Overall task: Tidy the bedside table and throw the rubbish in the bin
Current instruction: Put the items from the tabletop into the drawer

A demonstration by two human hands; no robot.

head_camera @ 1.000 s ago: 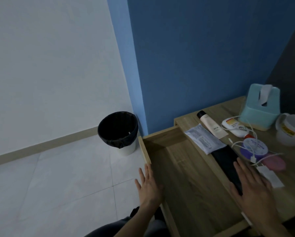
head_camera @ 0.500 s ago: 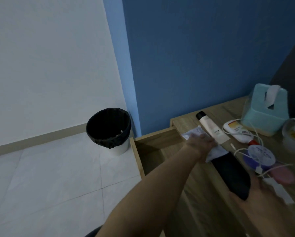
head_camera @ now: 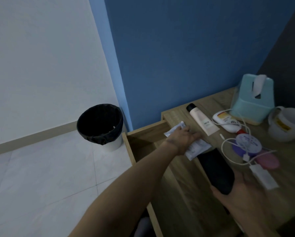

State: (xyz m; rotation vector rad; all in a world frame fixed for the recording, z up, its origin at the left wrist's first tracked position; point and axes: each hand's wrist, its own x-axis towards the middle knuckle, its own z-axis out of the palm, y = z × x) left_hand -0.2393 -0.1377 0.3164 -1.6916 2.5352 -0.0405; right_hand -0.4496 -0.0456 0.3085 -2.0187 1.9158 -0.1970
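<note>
At the front edge of the bedside table (head_camera: 290, 168), the white packet (head_camera: 197, 148) is half covered by the left hand (head_camera: 182, 139); whether it is gripped cannot be told. An unidentifiable dark flat object (head_camera: 215, 168) is pinched by the blurred right hand (head_camera: 245, 200). The bin (head_camera: 100, 124) stands well apart.

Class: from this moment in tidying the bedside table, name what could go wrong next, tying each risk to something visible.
1. The white packet under the left hand overhangs the open drawer; it may slip in instead of reaching the bin.
2. The white cable loops over the purple tin beside the dark flat object the right hand grips; lifting that could snag it.
</note>
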